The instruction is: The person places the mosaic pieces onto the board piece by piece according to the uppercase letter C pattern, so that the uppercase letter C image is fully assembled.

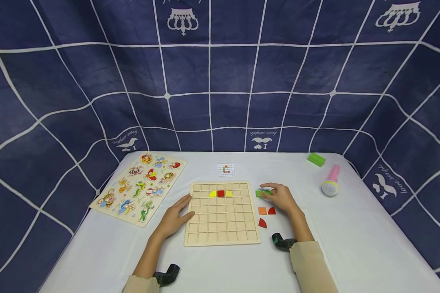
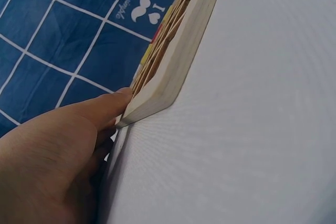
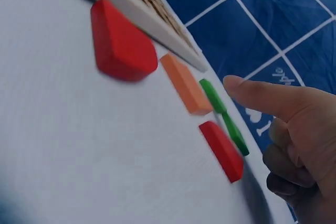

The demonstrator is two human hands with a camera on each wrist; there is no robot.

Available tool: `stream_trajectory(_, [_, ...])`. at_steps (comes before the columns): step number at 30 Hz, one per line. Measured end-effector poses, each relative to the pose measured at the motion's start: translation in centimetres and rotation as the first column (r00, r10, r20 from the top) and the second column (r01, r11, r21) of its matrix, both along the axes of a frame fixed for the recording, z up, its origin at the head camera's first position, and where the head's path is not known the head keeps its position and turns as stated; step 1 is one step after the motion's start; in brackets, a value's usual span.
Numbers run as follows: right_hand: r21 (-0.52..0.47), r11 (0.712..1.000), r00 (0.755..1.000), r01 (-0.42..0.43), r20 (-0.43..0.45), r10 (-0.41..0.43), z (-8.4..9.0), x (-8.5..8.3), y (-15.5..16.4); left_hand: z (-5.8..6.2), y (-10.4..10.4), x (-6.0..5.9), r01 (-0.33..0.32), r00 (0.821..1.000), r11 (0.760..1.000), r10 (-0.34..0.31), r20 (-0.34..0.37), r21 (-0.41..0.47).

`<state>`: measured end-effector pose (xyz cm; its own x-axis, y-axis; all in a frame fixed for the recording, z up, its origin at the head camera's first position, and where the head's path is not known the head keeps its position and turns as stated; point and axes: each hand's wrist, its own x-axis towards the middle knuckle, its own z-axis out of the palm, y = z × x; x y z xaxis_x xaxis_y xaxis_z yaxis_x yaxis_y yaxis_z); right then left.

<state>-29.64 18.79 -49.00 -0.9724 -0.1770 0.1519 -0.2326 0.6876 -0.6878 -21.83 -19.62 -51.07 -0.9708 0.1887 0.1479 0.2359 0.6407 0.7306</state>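
Note:
A wooden grid board (image 1: pixel 227 228) lies flat on the table, with a red square (image 1: pixel 221 193) between two yellow quarter-circle pieces (image 1: pixel 213 194) near its top. My left hand (image 1: pixel 174 217) rests at the board's left edge, thumb over the rim and fingers extended along the side. Thumb and index finger spread apart, my right hand (image 1: pixel 281 198) is over two green pieces (image 1: pixel 258 194) to the right of the board. These green pieces (image 3: pixel 212 96) lie end to end below the thumb in the right wrist view, partly hidden by the hand in the head view.
An orange square (image 1: pixel 262 211) and two red quarter-circle pieces (image 1: pixel 262 223) lie right of the board. Above it is a small pattern card (image 1: pixel 226 170). An insect puzzle board (image 1: pixel 132 215) is at left; a green block (image 1: pixel 316 159) and pink toy microphone (image 1: pixel 332 179) are at right.

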Motion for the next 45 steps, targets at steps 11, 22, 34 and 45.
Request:
stream_trajectory(11, [0.039,0.999,1.000,0.008,0.000,-0.008,-0.9,0.0,0.4,0.4,0.1,-0.3,0.007,1.000,1.000,-0.007,0.015,-0.007])
stream_trajectory(22, [-0.013,1.000,1.000,0.020,-0.008,-0.021,-0.8,0.1,0.3,0.5,0.2,-0.1,0.003,1.000,1.000,-0.003,0.030,0.000])
stream_trajectory(34, [-0.115,0.992,0.994,-0.051,-0.100,0.040,1.9,1.2,-4.5,0.2,0.1,-0.1,-0.002,1.000,1.000,0.003,0.017,-0.017])
stream_trajectory(45, [-0.073,0.986,0.974,-0.151,-0.183,0.135,3.2,2.7,-10.9,0.2,-0.1,-0.2,-0.005,0.999,1.000,0.005,0.038,-0.016])
